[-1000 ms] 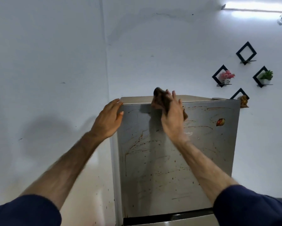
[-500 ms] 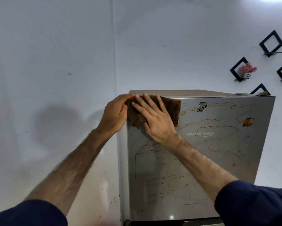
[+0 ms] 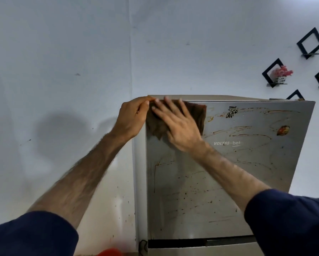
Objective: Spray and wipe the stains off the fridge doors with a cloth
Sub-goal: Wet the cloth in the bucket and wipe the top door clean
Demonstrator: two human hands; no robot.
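The brown cloth [image 3: 196, 115] lies flat against the upper fridge door [image 3: 219, 182], at the door's top left corner. The right hand [image 3: 177, 126] presses it there with straight, spread fingers, so the cloth is held only by pressure against the metal. The left hand [image 3: 132, 117] is at the left edge of the same door, level with the cloth, its fingers curled round the top corner; the thumb and fingertips meet just at the cloth's upper left edge, but I cannot tell if they pinch the cloth or only the door.

Brown-red stains [image 3: 247, 133] run in loops and lines over most of the door, to the right of the cloth and below it, with many small specks [image 3: 192, 193] lower down. Only a narrow area under the cloth looks cleaner, so I judge the wiping is at its beginning.

What may go wrong from here:
- The cloth is already dark, so a long stroke to the right could smear the stains instead of lifting them.
- With an open palm and no real grip, the cloth could slide out and fall if the pressure drops.
- A hard push near the door's top could rock the fridge or open the door; the left hand seems placed to prevent this.
- The small black sticker [image 3: 231, 112] and the round sticker [image 3: 283, 130], both right of the cloth, could peel under strong rubbing.
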